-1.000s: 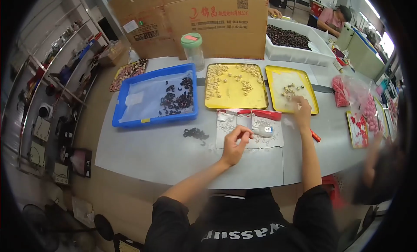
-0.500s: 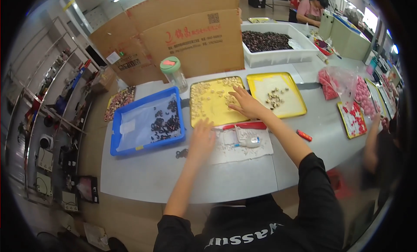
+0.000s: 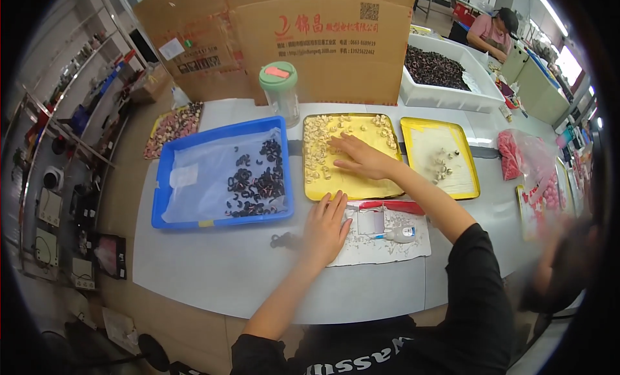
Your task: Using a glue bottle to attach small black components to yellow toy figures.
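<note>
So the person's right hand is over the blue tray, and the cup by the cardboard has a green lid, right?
Wrong place: the head view shows the right hand over the yellow tray beside the blue tray. The cup by the cardboard does have a green lid.

Grey worktop [image 3: 206, 265], carrying:
- Left: blue tray [image 3: 165, 178], lined; dark curved pieces [image 3: 258, 184] lie mostly on its right side.
- Centre: yellow tray [image 3: 352, 186] of small cream pieces [image 3: 316, 145]; right hand [image 3: 367, 159] above it, fingers spread, contact unclear.
- Near: left hand [image 3: 325, 231], fingers extended, at that tray's near left corner; white sheet [image 3: 387, 252] beside it bears a small bottle [image 3: 404, 235].
- Right: second yellow tray [image 3: 471, 163], fewer pieces.
- Far: green-lidded tumbler [image 3: 281, 102].
</note>
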Demonstrator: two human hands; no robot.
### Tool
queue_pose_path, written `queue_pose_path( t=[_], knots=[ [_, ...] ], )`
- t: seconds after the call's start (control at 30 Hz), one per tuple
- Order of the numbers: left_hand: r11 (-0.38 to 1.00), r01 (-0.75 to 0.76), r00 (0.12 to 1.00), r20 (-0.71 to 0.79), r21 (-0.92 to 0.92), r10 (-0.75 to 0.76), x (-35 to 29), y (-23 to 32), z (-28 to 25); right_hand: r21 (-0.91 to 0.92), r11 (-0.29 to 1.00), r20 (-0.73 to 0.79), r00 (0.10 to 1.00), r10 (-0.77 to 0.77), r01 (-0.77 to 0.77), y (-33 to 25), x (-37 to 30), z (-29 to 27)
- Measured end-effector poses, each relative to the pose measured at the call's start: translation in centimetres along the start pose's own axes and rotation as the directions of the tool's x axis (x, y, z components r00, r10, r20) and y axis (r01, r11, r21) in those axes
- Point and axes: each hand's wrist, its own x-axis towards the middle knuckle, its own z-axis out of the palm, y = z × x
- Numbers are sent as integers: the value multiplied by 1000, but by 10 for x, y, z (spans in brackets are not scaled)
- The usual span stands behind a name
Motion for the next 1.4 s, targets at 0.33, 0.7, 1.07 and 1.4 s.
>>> queue_pose_path(
  t=[0.33,0.7,1.07,1.4],
  knots=[
    [997,66,996,64,31,-68,2,4,3,-389,878,-266,947,181,-277,55,1,-2],
    [999,53,996,72,-7,-53,-3,2,7,10,991,-190,973,-129,133,26,78,12],
    [997,68,996,60,-21,-67,-1,-1,9,-180,964,78,979,-187,198,5,-5,-18],
    [997,51,996,79,-60,-46,0,-3,6,-222,973,75,996,-41,57,10,-34,-7]
  ],
)
